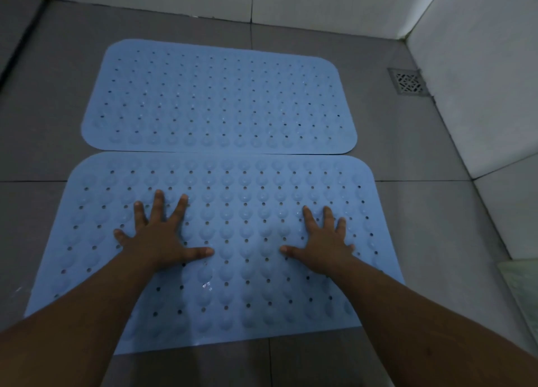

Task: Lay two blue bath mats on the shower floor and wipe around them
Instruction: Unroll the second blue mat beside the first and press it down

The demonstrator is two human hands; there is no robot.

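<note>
Near mat (233, 284): lower centre of frame, flat on the floor (422, 212), long axis left–right.
Far mat (218, 95): upper centre, parallel, edges touching.
Left hand (157, 238): fingers spread, pressing near mat.
Right hand (323, 241): likewise spread, pressing.
Drain (407, 81): upper right.

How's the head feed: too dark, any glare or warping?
Head view: dim, bluish and even, no hard shadows; small wet glints on the near mat; wide-angle bending curves the wall lines; both hands and the drain read clearly.
</note>
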